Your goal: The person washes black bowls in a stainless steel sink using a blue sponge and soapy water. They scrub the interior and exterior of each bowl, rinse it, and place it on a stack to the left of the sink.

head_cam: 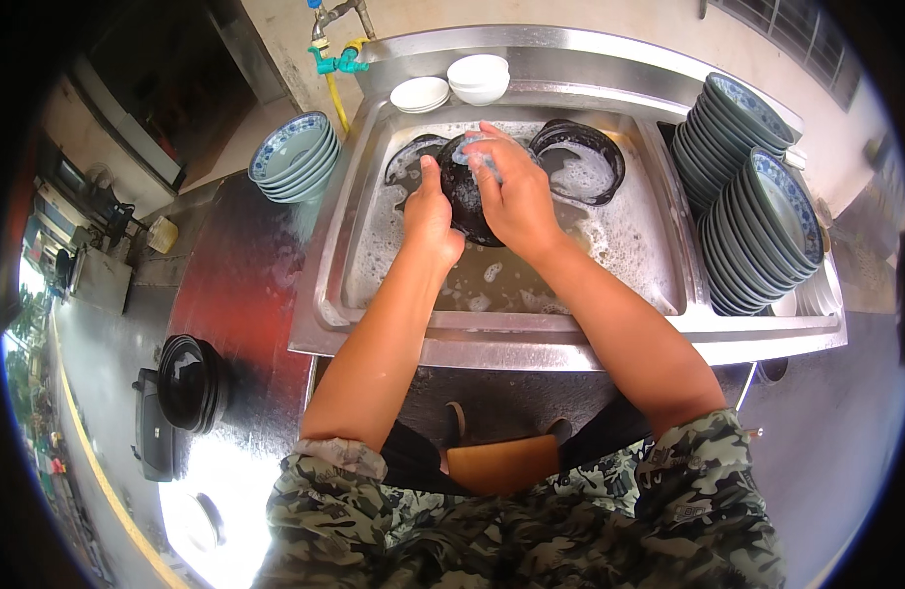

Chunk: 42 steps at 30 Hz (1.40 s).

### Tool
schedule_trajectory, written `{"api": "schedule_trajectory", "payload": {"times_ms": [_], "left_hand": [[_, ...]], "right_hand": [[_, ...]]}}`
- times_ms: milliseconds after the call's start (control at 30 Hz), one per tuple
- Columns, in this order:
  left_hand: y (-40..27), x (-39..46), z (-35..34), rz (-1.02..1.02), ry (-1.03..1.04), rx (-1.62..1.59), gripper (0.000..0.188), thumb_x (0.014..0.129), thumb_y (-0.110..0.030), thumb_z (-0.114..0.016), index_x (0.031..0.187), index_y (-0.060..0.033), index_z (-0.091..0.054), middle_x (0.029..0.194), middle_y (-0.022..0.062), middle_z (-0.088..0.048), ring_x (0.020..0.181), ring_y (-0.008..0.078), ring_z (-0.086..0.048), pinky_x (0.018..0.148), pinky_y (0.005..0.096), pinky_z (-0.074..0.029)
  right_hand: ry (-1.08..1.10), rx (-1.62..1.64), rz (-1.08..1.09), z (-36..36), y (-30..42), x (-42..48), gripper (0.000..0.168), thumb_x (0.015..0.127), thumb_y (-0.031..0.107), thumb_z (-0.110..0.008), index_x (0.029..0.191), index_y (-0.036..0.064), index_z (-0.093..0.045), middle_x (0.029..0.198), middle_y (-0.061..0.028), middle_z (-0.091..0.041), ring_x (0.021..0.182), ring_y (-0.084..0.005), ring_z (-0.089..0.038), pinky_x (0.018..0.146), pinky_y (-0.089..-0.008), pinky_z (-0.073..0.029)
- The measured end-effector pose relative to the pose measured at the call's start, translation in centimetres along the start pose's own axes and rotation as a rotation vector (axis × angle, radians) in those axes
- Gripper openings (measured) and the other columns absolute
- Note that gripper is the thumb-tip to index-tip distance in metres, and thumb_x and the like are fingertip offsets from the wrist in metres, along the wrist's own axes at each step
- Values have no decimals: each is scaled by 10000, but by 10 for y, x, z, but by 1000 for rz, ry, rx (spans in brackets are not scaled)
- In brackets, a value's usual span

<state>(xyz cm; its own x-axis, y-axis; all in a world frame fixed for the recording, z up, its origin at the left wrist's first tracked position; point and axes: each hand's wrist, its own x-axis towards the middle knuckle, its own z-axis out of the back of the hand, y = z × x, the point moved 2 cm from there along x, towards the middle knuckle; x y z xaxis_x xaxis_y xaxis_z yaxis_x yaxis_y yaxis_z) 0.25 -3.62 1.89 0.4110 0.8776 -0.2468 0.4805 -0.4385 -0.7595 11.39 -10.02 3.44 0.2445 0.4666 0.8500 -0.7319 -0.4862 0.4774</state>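
Note:
Over soapy water in a stainless steel sink [496,320], my left hand [429,213] grips the left side of a black bowl [463,195], thumb up. My right hand [517,184] presses a bluish scrubbing pad [467,151] against the bowl's dark, foam-flecked surface. The fingers partly cover both the pad and the bowl. Another black bowl [620,173] lies in the suds to the right, with foamy water in it. To the left, a further black dish [397,158] sits partly under the water, its near side hidden by my left hand.
White bowls [479,79] and small white dishes [420,94] stand on the sink's back ledge. Tall stacks of blue-rimmed bowls [761,228] line the right side. More blue-rimmed bowls [294,158] and stacked black bowls [191,383] are on the left. A teal tap [339,62] is at the back left.

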Motion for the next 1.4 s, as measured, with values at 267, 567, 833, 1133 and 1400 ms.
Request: {"api": "schedule_trajectory", "payload": {"times_ms": [267, 567, 833, 1133, 1400], "left_hand": [[-2, -5, 0, -59, -86, 64, 585, 1074, -486, -617, 1328, 42, -626, 1324, 144, -678, 1139, 231, -676, 986, 406, -561], [1, 3, 12, -106, -62, 65, 579, 1065, -487, -635, 1285, 48, -628, 1277, 136, -678, 1097, 226, -661, 991, 387, -550], [-2, 6, 11, -125, -128, 57, 596, 1068, -493, -627, 1297, 57, -630, 1263, 143, -681, 1108, 217, -657, 988, 419, -550], [-2, -4, 2, -97, -92, 113, 597, 1049, -493, -654, 1332, 31, -613, 1309, 139, -686, 1144, 274, -691, 995, 466, -570], [2, 1, 13, -157, -44, 74, 564, 1066, -478, -636, 1270, 48, -633, 1282, 154, -692, 1101, 235, -691, 958, 415, -576]], "right_hand": [[-125, -269, -138, 26, -41, 25, 284, 914, 262, -798, 987, 9, -692, 974, -178, -656, 933, -407, -632, 811, -486, -522], [14, -356, 173, 3, 9, 11, 224, 843, 239, -808, 810, 56, -684, 851, -122, -617, 831, -354, -632, 708, -470, -540], [43, -404, 114, 21, -17, 7, 224, 874, 239, -777, 794, 60, -669, 812, -111, -628, 805, -359, -635, 700, -479, -540], [-75, -463, 63, 27, -37, 16, 204, 864, 208, -776, 775, 55, -675, 801, -116, -617, 795, -355, -641, 667, -475, -536], [17, -283, 205, 11, 0, 11, 196, 865, 152, -779, 764, 37, -656, 757, -142, -596, 751, -374, -620, 658, -473, -516]]}}
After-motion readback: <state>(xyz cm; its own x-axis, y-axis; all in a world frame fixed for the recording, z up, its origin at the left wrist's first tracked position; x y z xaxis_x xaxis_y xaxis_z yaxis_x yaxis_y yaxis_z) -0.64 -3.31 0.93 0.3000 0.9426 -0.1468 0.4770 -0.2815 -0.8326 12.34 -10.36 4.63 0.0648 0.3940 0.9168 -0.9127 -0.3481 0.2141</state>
